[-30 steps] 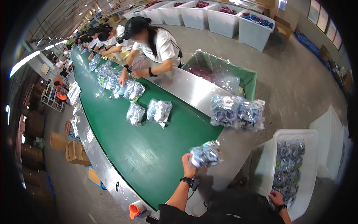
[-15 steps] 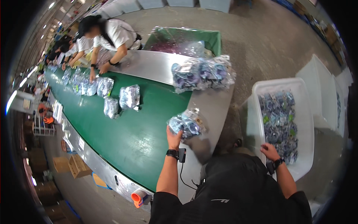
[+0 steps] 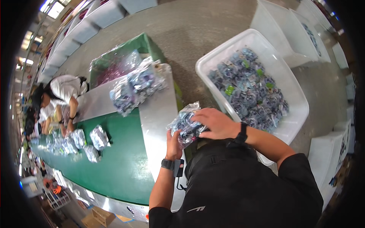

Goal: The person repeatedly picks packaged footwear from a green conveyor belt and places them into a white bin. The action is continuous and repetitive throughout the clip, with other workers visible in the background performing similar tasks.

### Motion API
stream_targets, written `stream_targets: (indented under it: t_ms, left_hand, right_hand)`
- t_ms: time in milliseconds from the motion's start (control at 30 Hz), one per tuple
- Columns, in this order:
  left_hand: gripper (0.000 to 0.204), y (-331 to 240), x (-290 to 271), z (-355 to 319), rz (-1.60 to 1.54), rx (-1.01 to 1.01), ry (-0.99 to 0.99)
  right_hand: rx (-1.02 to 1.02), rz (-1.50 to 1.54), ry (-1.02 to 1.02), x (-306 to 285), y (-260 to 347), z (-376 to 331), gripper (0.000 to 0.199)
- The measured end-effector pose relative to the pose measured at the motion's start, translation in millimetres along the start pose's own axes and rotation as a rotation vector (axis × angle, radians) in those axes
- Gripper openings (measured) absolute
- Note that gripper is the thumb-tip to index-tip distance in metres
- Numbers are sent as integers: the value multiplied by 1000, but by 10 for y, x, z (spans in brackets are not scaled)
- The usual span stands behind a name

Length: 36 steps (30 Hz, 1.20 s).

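Between my two hands is a clear plastic packet point(image 3: 185, 122) with bluish contents, held in front of my body beside the metal end plate. My left hand point(image 3: 174, 146) grips its near left side, thumb up against the film. From the right, my right hand point(image 3: 216, 122) lies over the packet with its fingers bent onto it; part of the packet is hidden beneath. Close by on my right stands a white bin point(image 3: 225, 45), filled with many similar packets point(image 3: 251, 91), some with green patches.
A green conveyor belt point(image 3: 125, 163) carries several packets point(image 3: 99, 137). More packets point(image 3: 138, 81) are heaped at the metal plate point(image 3: 157, 114). Beyond is a green bin point(image 3: 154, 49). A co-worker point(image 3: 68, 87) leans over the belt at left. Other white bins point(image 3: 279, 32) stand at far right.
My view and body have turned right, toward the white bin. The packet in my left hand has come closer to me, and my right hand has moved from the bin's edge onto it.
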State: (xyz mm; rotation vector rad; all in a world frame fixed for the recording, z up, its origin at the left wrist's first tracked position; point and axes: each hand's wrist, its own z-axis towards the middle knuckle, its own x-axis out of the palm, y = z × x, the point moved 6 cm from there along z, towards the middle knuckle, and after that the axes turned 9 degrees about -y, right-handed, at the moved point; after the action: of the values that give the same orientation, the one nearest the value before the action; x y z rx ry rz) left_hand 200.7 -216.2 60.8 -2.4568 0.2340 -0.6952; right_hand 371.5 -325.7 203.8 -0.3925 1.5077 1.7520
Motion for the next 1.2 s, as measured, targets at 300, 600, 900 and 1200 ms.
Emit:
stream_targets:
  t_ms: [300, 600, 900, 1200]
  left_hand:
    - [44, 696, 1219, -221, 172, -385, 211]
    - [52, 608, 601, -2, 620, 104, -61]
    - [48, 491, -339, -317, 655, 43, -279]
    - [50, 532, -1192, -603, 597, 1, -423]
  right_hand:
    - [27, -268, 68, -231, -589, -593, 56]
    - [332, -379, -58, -1140, -1706, -1503, 54]
    - [628, -559, -164, -1537, -2818, -1801, 67]
    - [1023, -186, -50, -970, -3174, -2525, 50]
